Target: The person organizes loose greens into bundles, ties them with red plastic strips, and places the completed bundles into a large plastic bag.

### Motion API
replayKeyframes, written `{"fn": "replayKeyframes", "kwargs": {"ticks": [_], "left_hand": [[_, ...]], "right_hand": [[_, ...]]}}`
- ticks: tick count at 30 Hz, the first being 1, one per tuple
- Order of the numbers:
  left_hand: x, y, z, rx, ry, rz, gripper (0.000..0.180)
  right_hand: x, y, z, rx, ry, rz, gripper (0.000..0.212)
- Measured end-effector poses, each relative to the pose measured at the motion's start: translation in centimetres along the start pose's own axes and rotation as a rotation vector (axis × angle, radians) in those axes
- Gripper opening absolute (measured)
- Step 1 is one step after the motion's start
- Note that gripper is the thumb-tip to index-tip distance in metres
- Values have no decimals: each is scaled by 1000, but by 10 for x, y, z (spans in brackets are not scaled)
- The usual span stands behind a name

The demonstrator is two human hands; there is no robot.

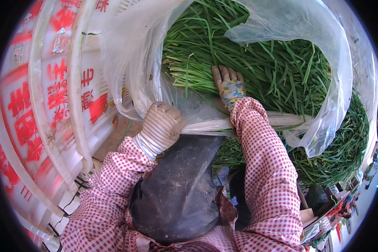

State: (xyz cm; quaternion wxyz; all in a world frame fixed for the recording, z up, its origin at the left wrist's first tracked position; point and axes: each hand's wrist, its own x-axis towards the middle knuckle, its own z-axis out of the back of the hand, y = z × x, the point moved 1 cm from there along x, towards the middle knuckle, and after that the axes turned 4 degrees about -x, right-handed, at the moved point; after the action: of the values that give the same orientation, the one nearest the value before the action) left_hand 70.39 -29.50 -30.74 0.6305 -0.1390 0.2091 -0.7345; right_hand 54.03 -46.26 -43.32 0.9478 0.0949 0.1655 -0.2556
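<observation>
Head view: long greens (pixel 277 67) inside a clear bag (pixel 298 19), two gloved hands at work

From my end of the feed: the greens fill the bag, blades running mostly crosswise, with pale stems (pixel 193 77) bunched toward the left edge of its mouth. Left hand (pixel 164 124), striped glove, is clenched at the near left corner of the mouth, seemingly on gathered film. Right hand (pixel 229 86), patterned glove, lies palm down with fingers extended over the stem bunch, touching but not closed round it.

Handling, my judgement: single blades light and limp, easily creased; the whole bagful probably weighty and inclined to slump. Stem ends look firmer, so I would take a bunch there and spare the leaf tips. Film looks thin, soft and slippery; a gathered fold of the near edge should give a better hold than one layer.

Surroundings: white ribbed basket (pixel 77 63) with red markings stands along the bag's left side. A brown patch (pixel 113 140) shows below the bag's near left corner; material uncertain. A second leafy heap (pixel 336 151) spreads past the near right corner. Dark apron (pixel 178 185) sits between two checked sleeves (pixel 266 161). Mixed clutter (pixel 340 210) crowds the lower right, too small to sort out. What bears the bag is hidden.
</observation>
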Motion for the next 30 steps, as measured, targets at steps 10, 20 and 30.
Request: {"fn": "replayKeyframes", "kwargs": {"ticks": [10, 20, 30], "left_hand": [[-29, 13, 4, -76, 48, 184, 19], [-23, -17, 61, -823, -200, 230, 55], [55, 95, -150, -1293, -787, 788, 53]], "right_hand": [[29, -14, 86, 209, 394, 19, 62], [50, -88, 40, 786, 398, 15, 81], [-22, -11, 51, 156, 141, 101, 98]]}}
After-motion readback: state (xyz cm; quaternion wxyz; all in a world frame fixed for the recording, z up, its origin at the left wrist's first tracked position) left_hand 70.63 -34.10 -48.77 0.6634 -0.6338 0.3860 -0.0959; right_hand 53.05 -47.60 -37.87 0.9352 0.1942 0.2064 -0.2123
